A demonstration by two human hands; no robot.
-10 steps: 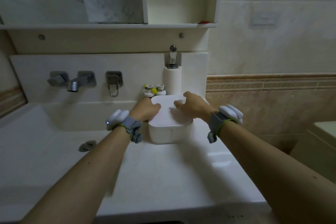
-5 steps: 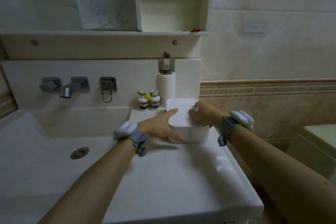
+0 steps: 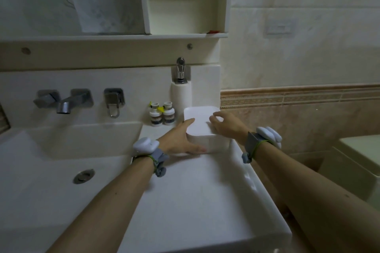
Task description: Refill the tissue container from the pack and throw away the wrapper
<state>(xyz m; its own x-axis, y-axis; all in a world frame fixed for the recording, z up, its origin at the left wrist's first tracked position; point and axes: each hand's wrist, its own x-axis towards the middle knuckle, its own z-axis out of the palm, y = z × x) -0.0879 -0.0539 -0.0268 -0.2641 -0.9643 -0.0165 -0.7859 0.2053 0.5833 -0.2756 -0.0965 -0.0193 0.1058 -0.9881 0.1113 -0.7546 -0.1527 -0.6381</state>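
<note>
Two small bottles (image 3: pixel 162 115), perhaps toiletries.

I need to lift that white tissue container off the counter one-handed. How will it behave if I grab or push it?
The tissue container looks like a rigid, smooth plastic box, so it probably won't flex but may feel slippery. Its low, wide shape suggests it slides on the glossy counter rather than tipping. The left hand and right hand both brace it, hinting one-handed grabs are awkward.
</note>
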